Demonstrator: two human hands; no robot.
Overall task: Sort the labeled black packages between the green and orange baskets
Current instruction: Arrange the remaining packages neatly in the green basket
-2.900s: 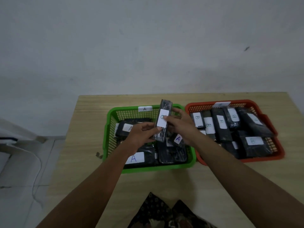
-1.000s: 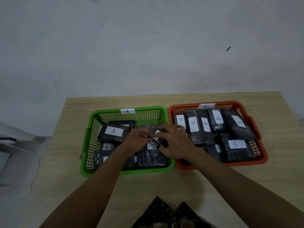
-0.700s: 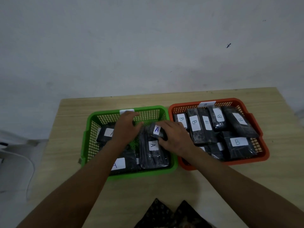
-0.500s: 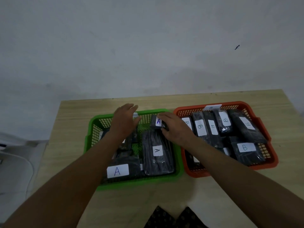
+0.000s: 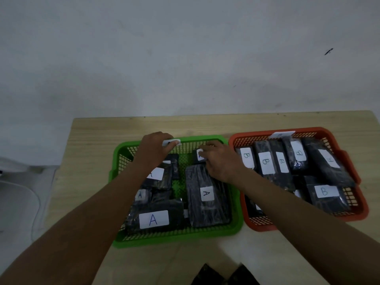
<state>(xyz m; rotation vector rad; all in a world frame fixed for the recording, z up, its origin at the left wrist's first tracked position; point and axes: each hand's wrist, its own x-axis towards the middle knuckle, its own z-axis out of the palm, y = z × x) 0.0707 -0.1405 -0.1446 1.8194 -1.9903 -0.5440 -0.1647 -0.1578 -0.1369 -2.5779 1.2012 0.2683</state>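
A green basket (image 5: 176, 237) holds several black packages labeled A, among them a long one (image 5: 205, 194) and a wide one (image 5: 154, 220) at the front. An orange basket (image 5: 265, 225) to its right holds several black packages labeled B (image 5: 265, 161). My left hand (image 5: 153, 153) grips the green basket's far rim, thumb on the white tag (image 5: 171, 142) there. My right hand (image 5: 220, 161) holds a small black package (image 5: 197, 156) down in the green basket's far right corner; its fingers cover most of the label.
Both baskets sit side by side on a light wooden table (image 5: 92, 151) against a pale wall. The orange basket carries a white tag (image 5: 282, 134) on its far rim. Dark patterned cloth (image 5: 224, 276) shows at the table's near edge. A white object (image 5: 16, 192) stands left of the table.
My right hand has carried the small package from above the green basket down into its far right corner. My left hand let go of it and moved to the basket's far rim.
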